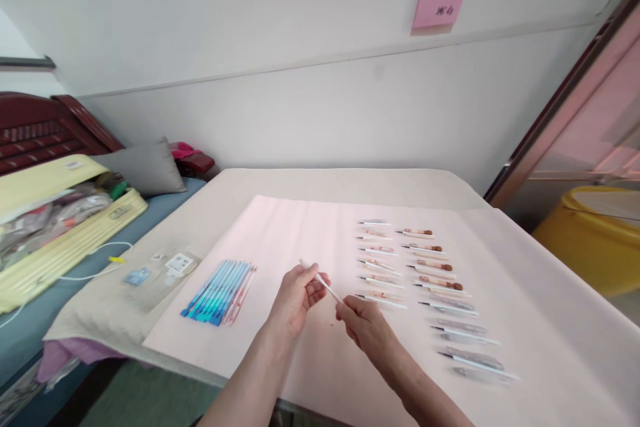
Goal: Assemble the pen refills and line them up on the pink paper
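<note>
From here I have the left hand [299, 293] and right hand [367, 327] pinching one white stick [328, 287] above the pink sheet [310, 227]; to its right lie six pens [382, 283], then seven more pens [443, 290].

Slim, straight white pen-like stick [329, 288] | I'm holding it | slanting far-left to near-right | hovering over pale-pink flat sheet [310, 230]

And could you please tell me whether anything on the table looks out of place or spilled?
One small thing: a dark speck lies on the pale pink sheet near the right hand, odd because the surface around it is plain. It is too small to identify. Nothing visible looks spilled.
</note>
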Demonstrator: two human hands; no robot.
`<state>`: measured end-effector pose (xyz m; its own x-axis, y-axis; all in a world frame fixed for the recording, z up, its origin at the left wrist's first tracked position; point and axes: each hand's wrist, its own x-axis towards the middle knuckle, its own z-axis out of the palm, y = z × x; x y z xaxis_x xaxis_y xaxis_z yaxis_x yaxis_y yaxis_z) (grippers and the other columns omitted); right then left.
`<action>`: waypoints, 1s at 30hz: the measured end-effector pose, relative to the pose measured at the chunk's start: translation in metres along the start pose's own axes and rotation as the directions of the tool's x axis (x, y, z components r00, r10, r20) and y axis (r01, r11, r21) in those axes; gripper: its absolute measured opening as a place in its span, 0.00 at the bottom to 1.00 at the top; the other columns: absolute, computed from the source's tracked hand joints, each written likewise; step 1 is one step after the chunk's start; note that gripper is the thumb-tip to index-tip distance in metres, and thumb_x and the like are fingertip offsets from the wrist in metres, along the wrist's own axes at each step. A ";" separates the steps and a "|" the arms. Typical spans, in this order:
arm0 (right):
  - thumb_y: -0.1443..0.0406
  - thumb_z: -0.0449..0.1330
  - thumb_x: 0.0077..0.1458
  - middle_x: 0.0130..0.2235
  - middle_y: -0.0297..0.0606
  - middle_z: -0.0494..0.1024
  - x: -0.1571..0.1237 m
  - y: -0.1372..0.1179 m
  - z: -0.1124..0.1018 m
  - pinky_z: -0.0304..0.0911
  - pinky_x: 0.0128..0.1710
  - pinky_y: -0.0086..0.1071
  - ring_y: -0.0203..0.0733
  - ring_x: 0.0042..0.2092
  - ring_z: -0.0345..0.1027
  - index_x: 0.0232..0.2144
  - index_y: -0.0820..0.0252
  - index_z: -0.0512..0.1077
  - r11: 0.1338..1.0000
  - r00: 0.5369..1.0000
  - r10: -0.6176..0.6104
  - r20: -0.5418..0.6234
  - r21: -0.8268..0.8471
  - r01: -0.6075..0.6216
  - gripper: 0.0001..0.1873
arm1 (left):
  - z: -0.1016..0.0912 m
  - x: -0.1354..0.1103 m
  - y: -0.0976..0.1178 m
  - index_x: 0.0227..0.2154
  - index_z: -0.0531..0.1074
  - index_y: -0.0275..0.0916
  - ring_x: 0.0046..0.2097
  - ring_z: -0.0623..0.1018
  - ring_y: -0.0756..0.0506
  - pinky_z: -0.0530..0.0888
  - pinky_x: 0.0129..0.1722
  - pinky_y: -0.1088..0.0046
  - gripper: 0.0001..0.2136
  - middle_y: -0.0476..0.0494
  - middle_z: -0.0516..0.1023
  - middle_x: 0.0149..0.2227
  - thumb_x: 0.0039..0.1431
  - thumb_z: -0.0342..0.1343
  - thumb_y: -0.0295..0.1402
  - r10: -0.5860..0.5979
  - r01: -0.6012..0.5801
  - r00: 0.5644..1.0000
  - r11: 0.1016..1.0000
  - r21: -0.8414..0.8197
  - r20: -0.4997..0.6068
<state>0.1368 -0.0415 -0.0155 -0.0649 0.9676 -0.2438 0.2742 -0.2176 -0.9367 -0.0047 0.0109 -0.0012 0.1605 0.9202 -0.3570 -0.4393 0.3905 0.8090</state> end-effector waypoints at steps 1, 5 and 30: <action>0.58 0.49 0.53 0.15 0.25 0.58 0.000 -0.001 0.000 0.45 0.18 0.24 0.29 0.18 0.50 0.21 0.60 0.65 1.000 1.000 -0.002 0.000 -0.005 0.002 0.15 | 0.000 0.000 0.000 0.30 0.67 0.35 0.32 0.76 0.48 0.73 0.31 0.75 0.11 0.39 0.76 0.31 0.49 0.60 0.36 -0.003 0.003 1.000 1.000 -0.009 0.000; 0.59 0.48 0.53 0.15 0.25 0.57 -0.001 -0.002 0.001 0.45 0.18 0.24 0.29 0.18 0.49 0.21 0.60 0.65 1.000 1.000 -0.001 0.004 -0.028 0.001 0.14 | -0.001 0.002 0.002 0.28 0.65 0.35 0.31 0.77 0.49 0.73 0.29 0.77 0.10 0.40 0.76 0.29 0.50 0.60 0.34 0.004 -0.005 1.000 0.999 -0.039 -0.021; 0.65 0.55 0.43 0.19 0.26 0.62 -0.004 -0.016 -0.030 0.40 0.19 0.27 0.27 0.18 0.46 0.22 0.59 0.61 0.938 0.990 0.032 -0.139 0.346 0.019 0.04 | -0.003 0.007 0.001 0.25 0.65 0.36 0.31 0.77 0.49 0.75 0.32 0.75 0.07 0.44 0.74 0.25 0.50 0.59 0.27 0.051 -0.078 0.988 0.979 -0.190 -0.146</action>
<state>0.1614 -0.0381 0.0080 0.0783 0.9686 -0.2361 -0.0761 -0.2304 -0.9701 -0.0066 0.0178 -0.0037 0.0075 0.9250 -0.3798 -0.6101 0.3052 0.7312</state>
